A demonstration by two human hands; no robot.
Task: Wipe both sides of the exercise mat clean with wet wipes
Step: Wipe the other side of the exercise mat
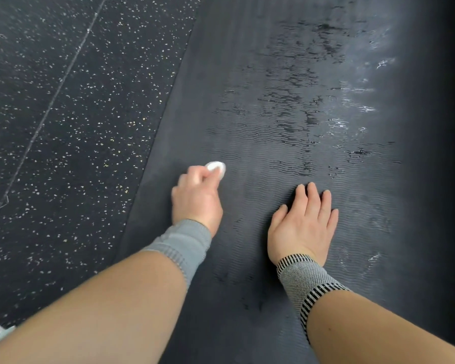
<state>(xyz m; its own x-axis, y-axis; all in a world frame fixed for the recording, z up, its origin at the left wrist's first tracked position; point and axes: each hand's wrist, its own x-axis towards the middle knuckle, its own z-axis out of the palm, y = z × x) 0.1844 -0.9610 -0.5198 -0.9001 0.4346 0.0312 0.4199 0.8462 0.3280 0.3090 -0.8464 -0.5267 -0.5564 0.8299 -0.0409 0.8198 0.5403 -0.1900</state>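
Two bare hands work on one dark exercise mat, which lies flat on a black floor flecked with pale specks. One mat is in view; it runs from the lower edge of the frame up toward the top right, and its left edge crosses the picture on a slant. Its ribbed surface carries many dark, shiny wet patches and streaks, densest along its middle and right part beyond the hands. One wet wipe, white and bunched into a small wad, is pressed on the mat near the mat's left edge. The left hand grips this wipe, its fingers curled round it so that only the wipe's far end shows past the knuckles. The right hand rests palm down on the mat just beside the left hand, fingers straight and close together, holding nothing. Two wrist bands are worn, one per arm: a plain grey band on the left wrist and a grey band with black and white striped edges on the right wrist. One pale seam line runs through the floor at the left, roughly parallel with the mat's edge. One small whitish scrap shows at the lower left corner; what it is cannot be told.
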